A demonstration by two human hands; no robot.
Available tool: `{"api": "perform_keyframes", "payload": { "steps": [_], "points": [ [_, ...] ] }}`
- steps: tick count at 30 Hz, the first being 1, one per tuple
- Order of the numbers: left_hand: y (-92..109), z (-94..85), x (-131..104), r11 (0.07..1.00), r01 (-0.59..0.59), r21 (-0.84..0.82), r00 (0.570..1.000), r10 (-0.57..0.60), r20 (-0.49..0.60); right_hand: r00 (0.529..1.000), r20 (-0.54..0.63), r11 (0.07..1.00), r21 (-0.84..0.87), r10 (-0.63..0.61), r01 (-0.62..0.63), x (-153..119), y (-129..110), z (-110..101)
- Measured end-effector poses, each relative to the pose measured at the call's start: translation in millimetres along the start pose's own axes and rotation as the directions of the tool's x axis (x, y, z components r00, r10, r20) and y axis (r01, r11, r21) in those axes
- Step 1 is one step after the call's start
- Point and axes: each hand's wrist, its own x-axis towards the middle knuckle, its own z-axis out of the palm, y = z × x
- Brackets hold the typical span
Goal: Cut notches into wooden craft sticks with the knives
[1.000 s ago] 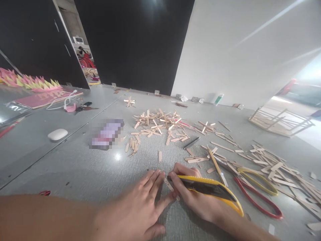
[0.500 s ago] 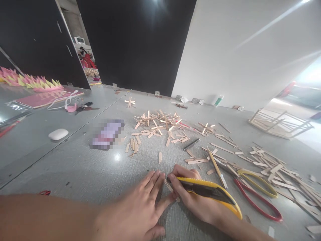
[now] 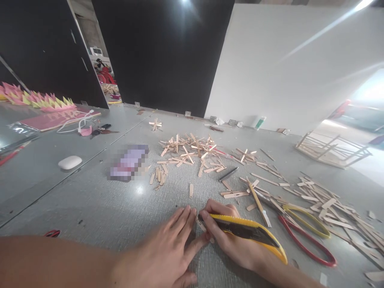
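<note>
My right hand (image 3: 225,230) grips a yellow and black utility knife (image 3: 249,230), its front end pointing left at my left fingertips. Under those fingertips lies a small wooden craft stick (image 3: 201,225), mostly covered; my left hand (image 3: 171,244) presses it to the grey tabletop between fingers and thumb. The blade itself is too hidden to make out. Just beyond the hands, a short cut stick piece (image 3: 191,190) lies alone. To the right rest a pencil-like wooden tool (image 3: 258,202) and scissors with one red and one yellow handle (image 3: 309,240).
Star-shaped stick pieces (image 3: 189,150) heap up mid-table, with loose sticks (image 3: 327,202) scattered at right. A dark pen (image 3: 228,174), a blurred-out phone (image 3: 129,162) and a white case (image 3: 70,162) lie around. A stick frame (image 3: 333,150) stands far right; dark panels (image 3: 162,52) rise behind.
Both hands keep nearly the same hold on the stick and knife. The view has tilted slightly, so the scene sits a little differently in the picture.
</note>
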Motion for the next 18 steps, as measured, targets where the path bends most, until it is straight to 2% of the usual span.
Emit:
{"api": "perform_keyframes", "payload": {
  "steps": [7, 13, 18],
  "points": [
    [-1, 2.8, 0, 1.0, -0.004, -0.014, 0.996, 0.002, -0.087, 1.0, 0.005, 1.0, -0.014, 0.001, -0.001, -1, 1, 0],
    [2, 17.5, -2, 1.0, 0.018, -0.01, 0.99, -0.019, -0.139, 0.998, 0.06, 0.999, -0.024, 0.028, -0.026, 0, -2, -2],
    [2, 20.1, -2, 1.0, 0.028, -0.005, 0.992, -0.029, -0.121, 0.997, 0.059, 0.999, -0.019, 0.04, -0.039, 1, -3, -3]
  ]
}}
